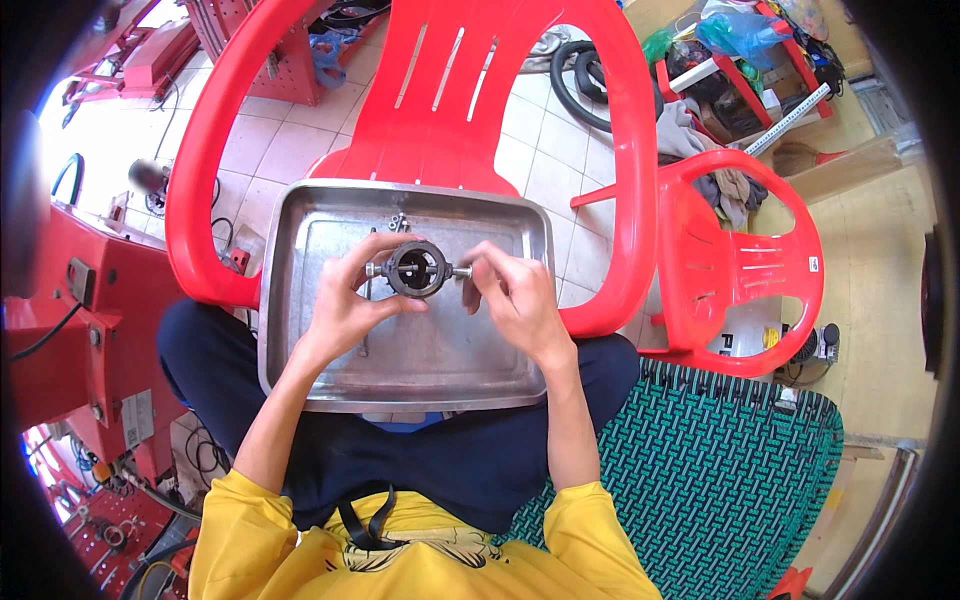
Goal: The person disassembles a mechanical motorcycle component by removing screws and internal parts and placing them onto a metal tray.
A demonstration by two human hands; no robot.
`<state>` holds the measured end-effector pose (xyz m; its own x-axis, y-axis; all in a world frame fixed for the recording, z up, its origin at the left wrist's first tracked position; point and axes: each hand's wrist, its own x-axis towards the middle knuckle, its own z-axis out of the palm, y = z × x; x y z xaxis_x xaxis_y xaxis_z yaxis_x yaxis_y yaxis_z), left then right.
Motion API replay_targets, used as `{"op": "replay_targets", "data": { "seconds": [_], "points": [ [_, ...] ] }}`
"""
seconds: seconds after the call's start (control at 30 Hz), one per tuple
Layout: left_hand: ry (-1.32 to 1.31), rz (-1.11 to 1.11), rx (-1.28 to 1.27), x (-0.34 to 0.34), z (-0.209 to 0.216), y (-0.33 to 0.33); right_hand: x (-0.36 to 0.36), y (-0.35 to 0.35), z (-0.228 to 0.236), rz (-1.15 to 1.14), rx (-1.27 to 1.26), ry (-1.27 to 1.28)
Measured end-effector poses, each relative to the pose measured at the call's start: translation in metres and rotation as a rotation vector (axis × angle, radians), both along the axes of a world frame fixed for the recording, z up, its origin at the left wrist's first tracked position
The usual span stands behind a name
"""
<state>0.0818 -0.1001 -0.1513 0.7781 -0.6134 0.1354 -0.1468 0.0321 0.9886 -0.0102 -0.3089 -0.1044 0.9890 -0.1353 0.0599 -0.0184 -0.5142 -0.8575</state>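
Note:
A dark, ring-shaped metal part (440, 262) with bolts through its sides is held above a shallow steel tray (450, 385). My left hand (345, 290) is closed around its left side, thumb below and fingers above. At its right side sticks out a silver bolt (462, 271), which the fingers of my right hand (515, 300) are bent around or close against; their exact contact is hard to make out. In the tray, beyond the ring, lie some small metal pieces (398, 222). A thin metal rod or tool (364, 345) is partly hidden behind my left hand.
The tray rests on a red plastic chair (420, 120) before me. Another red chair (690, 270) stands to the right, near a green woven seat (700, 470). Red machinery (120, 350) is close on my left. A black hose (570, 90) lies on the tiled floor.

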Motion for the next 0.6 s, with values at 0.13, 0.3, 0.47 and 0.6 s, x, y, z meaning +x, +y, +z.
{"op": "replay_targets", "data": {
  "seconds": [0.13,0.3,0.47,0.6],
  "points": [
    [-0.013,0.024,-0.018,0.001,-0.001,0.001,0.003,0.002,0.005,0.037,-0.139,-0.034],
    [-0.075,0.033,0.051,0.003,0.002,0.002,0.003,0.003,0.0,-0.013,-0.034,0.075],
    [-0.108,0.059,-0.015,0.003,0.001,0.002,0.001,0.004,-0.001,0.003,-0.119,0.068],
    [-0.112,0.062,0.027,0.002,0.003,0.002,-0.001,0.017,-0.005,-0.082,0.039,-0.052]
  ]
}}
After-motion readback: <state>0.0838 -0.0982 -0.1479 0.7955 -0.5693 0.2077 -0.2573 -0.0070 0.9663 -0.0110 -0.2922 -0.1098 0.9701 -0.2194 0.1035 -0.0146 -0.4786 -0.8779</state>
